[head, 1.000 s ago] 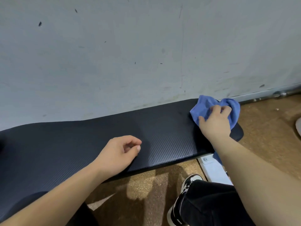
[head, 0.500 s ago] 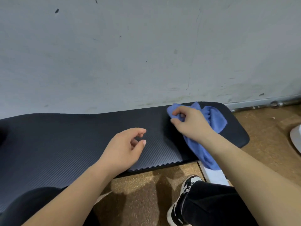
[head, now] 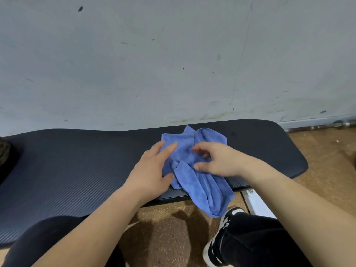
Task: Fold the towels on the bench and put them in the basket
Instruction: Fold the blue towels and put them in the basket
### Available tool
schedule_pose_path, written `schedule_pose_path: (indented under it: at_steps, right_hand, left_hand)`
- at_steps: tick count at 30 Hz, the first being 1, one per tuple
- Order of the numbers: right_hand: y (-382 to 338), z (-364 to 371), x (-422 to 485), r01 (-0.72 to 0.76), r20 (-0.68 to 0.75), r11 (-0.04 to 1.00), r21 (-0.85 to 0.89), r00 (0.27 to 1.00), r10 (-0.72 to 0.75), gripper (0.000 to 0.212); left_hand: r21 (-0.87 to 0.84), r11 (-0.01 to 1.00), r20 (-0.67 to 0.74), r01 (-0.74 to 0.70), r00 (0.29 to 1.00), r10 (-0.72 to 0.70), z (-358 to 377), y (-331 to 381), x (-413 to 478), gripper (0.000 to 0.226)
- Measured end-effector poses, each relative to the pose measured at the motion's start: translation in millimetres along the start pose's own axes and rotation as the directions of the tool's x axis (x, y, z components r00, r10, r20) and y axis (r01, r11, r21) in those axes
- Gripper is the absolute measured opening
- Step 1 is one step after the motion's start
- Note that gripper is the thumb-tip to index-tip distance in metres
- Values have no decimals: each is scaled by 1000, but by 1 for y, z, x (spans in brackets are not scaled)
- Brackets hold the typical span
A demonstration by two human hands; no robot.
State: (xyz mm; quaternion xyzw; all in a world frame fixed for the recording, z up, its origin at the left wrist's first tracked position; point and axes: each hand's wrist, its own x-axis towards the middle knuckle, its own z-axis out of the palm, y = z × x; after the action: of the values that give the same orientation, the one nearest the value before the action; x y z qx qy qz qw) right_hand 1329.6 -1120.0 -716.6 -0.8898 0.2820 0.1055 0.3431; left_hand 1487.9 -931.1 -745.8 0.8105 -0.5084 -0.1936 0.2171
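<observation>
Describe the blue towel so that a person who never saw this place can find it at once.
A long black padded bench stands against the grey wall. On its right half lies a crumpled blue towel, one end hanging over the front edge, left hand and right hand touching it. Nothing else in view is blue.

Left hand [head: 152, 170] flat, right hand [head: 218, 160] with bent fingers
</observation>
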Motion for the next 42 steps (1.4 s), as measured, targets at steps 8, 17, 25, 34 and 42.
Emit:
schedule_pose_path:
  at_steps: [8,17,25,34,42]
  right_hand:
    - [-7,8,4,29,-33,989,-144,999,-34,34]
    - [-42,27,1,41,18,986,-163,999,-38,40]
    - [-69,25,-6,231,-51,935,269,973,-226,67]
    - [-78,17,-5,362,-241,813,456,930,-279,8]
    - [-91,3,-4,384,-149,795,470,922,-357,43]
  left_hand:
    - [-93,994,-92,49,994,-58,-18,10,-2,14]
    - [-422,903,-276,80,937,-212,-55,-3,-30,16]
    - [-504,856,-228,-114,974,-4,-62,0,-45,32]
    - [-535,836,-271,-121,962,-34,-66,4,-39,22]
    - [-429,899,-310,-89,949,-54,-72,2,-40,14]
